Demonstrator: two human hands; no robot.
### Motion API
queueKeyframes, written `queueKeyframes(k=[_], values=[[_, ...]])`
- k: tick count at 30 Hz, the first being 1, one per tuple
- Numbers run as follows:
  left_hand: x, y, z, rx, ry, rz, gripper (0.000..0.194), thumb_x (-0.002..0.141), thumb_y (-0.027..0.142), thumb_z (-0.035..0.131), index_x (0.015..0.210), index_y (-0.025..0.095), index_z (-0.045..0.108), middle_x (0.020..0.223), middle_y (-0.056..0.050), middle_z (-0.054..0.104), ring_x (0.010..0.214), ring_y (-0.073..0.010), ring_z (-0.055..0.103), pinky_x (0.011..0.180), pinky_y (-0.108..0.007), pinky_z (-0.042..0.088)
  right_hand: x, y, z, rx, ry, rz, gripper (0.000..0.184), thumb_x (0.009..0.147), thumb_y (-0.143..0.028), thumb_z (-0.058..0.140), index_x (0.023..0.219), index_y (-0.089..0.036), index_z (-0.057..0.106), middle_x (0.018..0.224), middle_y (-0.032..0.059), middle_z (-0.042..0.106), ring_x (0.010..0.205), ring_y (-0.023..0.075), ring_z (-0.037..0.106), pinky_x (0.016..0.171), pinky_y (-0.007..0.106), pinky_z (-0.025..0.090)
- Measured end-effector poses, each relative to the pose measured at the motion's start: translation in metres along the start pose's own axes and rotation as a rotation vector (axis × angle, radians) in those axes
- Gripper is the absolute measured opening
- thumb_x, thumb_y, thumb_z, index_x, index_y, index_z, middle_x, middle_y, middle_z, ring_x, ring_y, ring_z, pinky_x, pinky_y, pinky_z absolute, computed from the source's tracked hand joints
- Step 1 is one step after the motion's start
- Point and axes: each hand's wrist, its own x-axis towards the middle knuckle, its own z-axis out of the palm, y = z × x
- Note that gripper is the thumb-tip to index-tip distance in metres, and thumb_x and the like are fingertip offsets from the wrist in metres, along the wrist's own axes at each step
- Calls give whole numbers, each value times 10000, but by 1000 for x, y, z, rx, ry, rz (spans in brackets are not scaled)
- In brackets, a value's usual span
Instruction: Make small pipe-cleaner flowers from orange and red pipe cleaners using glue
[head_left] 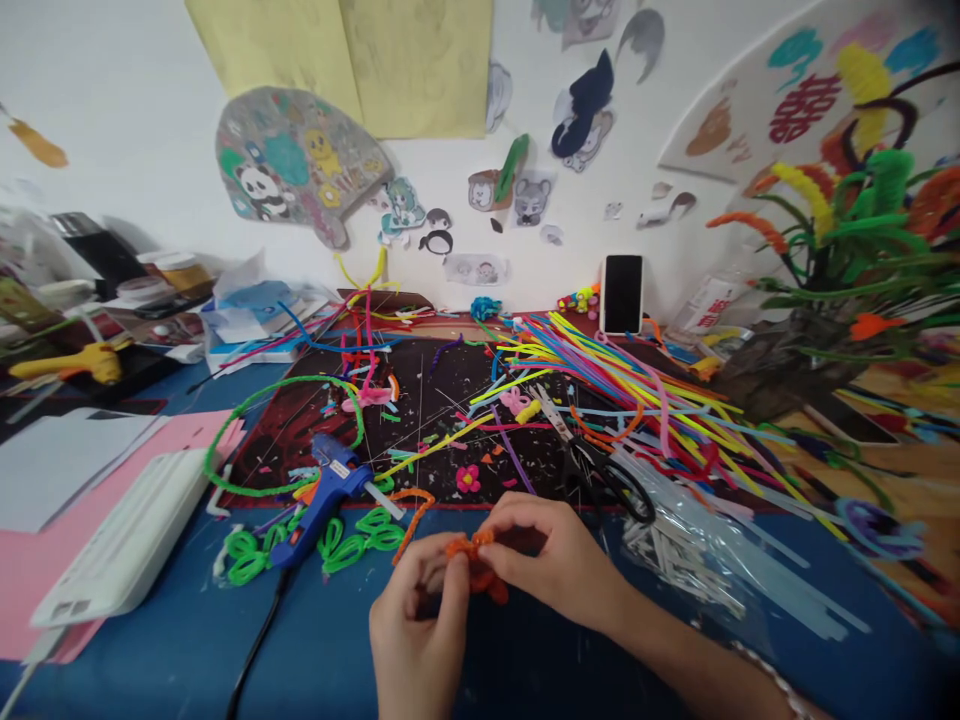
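Head view: left hand (416,625) and right hand (559,560) close together over the near part of the blue worktop (322,650). Fingers (454,592) of both pinched closed on a fuzzy orange piece (491,585), held between them; its underside is partly hidden. Beyond, to the left: glue gun (322,510), lying between green loops (382,530). Ahead: pink flower (468,479). Ahead and right: scissors (581,456). Farther: bundle of coloured stems (600,365), then upright phone (623,294) near the wall (112,60).

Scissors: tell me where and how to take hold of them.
Grip the scissors by the black handles, probably best from the near right side: the handles extend toward the person and rightward, while the metal blades point away toward the wall.
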Motion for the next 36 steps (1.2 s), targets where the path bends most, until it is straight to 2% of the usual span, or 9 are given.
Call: queueKeyframes(k=[3,5,8,12,16,20,25,28,36], values=[[-1,6,3,-63,25,-109,145,791,297,663,849,164,667,678,-25,751,585,-175,726,546,-210,583,2,-1,-7,84,-94,15,267,729,-150,678,994,-175,704,912,8,589,662,115,657,545,218,532],[-2,10,5,-111,64,-147,167,802,303,648,901,168,650,620,4,715,562,-166,712,549,-215,575,4,-1,-11,132,-153,53,268,739,-180,699,1007,-176,707,867,2,609,627,106,642,566,232,524],[-2,11,4,-126,39,-101,186,819,281,627,974,177,623,561,43,658,553,-146,697,555,-202,558,5,2,-14,178,-185,123,188,765,-230,708,936,-153,718,755,1,638,581,103,620,585,248,509],[0,6,-1,-36,-59,-22,187,810,250,636,982,178,624,608,28,681,549,-134,679,540,-192,533,5,3,-14,159,-194,131,230,754,-248,735,966,-160,721,757,6,661,595,107,618,602,252,497],[-3,7,0,-33,-11,-36,197,829,267,610,1010,190,623,618,40,644,544,-121,644,556,-199,513,5,1,-14,145,-239,153,244,737,-230,749,973,-171,729,800,15,686,617,106,625,620,251,498],[-6,12,5,-56,-1,-86,204,828,273,613,1019,204,621,649,46,636,577,-110,632,593,-195,498,6,-1,-14,201,-217,211,193,696,-206,776,877,-158,729,712,-1,698,602,102,632,616,234,501],[-4,13,4,-66,-130,-104,119,829,300,612,802,185,627,661,8,674,595,-135,639,598,-218,494,5,0,-15,199,-169,194,198,681,-226,793,847,-154,713,680,-7,710,593,114,653,600,232,518],[-2,10,1,-31,-171,-83,135,836,300,604,777,182,632,659,0,673,596,-149,643,606,-233,503,3,0,-15,135,-150,158,190,693,-242,792,848,-166,711,697,-13,713,594,111,656,605,233,528],[2,0,0,271,-286,110,140,921,246,469,839,209,575,641,7,667,589,-155,650,583,-232,498,4,-2,-16,52,-84,144,190,689,-289,793,810,-172,706,710,-3,717,659,144,686,651,255,543]])
